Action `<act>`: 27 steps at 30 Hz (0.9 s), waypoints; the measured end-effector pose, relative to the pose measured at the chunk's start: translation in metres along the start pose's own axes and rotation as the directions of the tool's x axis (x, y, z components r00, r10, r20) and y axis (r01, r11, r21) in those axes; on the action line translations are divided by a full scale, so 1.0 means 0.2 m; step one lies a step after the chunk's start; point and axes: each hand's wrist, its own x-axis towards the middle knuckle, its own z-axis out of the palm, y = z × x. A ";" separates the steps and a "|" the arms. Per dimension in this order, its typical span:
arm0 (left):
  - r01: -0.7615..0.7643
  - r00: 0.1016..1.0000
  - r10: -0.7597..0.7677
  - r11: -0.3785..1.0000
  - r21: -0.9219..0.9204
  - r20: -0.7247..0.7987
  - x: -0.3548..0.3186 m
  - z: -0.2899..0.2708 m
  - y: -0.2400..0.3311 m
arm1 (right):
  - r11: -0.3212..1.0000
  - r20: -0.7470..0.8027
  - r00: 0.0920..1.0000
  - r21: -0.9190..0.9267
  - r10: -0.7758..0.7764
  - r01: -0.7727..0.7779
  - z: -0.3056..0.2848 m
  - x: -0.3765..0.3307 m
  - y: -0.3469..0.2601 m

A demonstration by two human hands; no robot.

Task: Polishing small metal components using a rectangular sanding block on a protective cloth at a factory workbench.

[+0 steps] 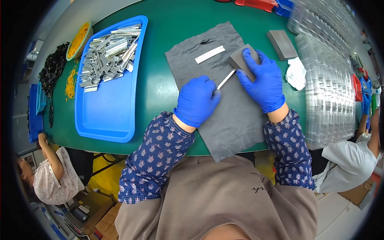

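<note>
My left hand (197, 101), in a blue glove, is closed on one end of a thin metal strip (226, 79). The strip slants up and right over a dark grey cloth (236, 128). Its other end meets a grey sanding block (241, 63), which my right hand (262, 80) grips from above with gloved fingers around it. Whether the strip's end runs under the block is hidden. Just beyond my hands, a flat silver-white piece with small holes (210, 55) lies on the cloth.
To the left, a blue tray (106, 116) holds a heap of metal pieces (110, 56). Beside it sit a bowl of yellow bands (79, 40) and dark cords (54, 66). At right are a second grey block (282, 45), white wadding (296, 74) and stacked clear plastic trays (330, 96). People sit on both sides.
</note>
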 end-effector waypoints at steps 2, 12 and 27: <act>-0.005 1.000 0.005 1.000 0.011 -0.002 0.00 0.00 -0.01 | 0.999 -0.019 1.000 -0.035 0.009 -0.009 0.00 -0.05 -0.09; 0.008 1.000 -0.008 0.999 -0.047 -0.002 0.00 0.00 -0.01 | 0.999 -0.119 0.992 0.015 0.050 -0.049 0.05 0.00 0.13; -0.114 0.991 0.115 0.993 -0.018 0.064 0.11 -0.12 -0.06 | 0.918 -0.208 0.961 0.386 0.181 -0.089 0.05 0.00 0.19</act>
